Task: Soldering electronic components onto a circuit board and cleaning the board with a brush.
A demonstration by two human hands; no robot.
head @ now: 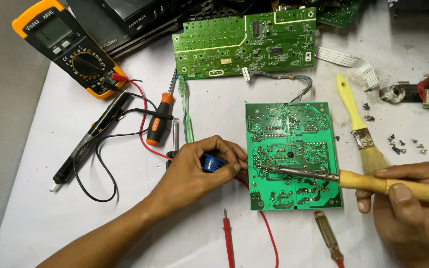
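Right hand (405, 198): grip clenched around the wooden handle of a soldering iron (368, 181), near the desk's front right corner; the iron's metal tip lies across the lower half of the square green circuit board (291, 154), touching its solder side near the board's left edge. Left hand (199, 171): grip closed on a small blue spool (212, 162), fingers curled over it, fingertips at the left edge of the same board; the board lies flat at the middle of the white desk (50, 198). Just beside the left hand: a red test lead (228, 240) toward the front edge and a thin red wire running under the hand. Behind the left hand: an orange-handled screwdriver (159, 121) and a green toothbrush (185, 109), side by side. Toward the left edge: a black pen-shaped tool (90, 139) with looping black cable. Back left corner: a yellow-cased multimeter (65, 44), partly off the desk's edge. Back edge: a larger green circuit board (244, 42), joined to the square one by a bundle of grey wires (289, 79). Right of the square board: a yellow-handled paintbrush (358, 124), bristles near the right hand. Near the right edge: loose screws (403, 144). Front edge, below the iron: a second, amber-handled screwdriver (327, 237).
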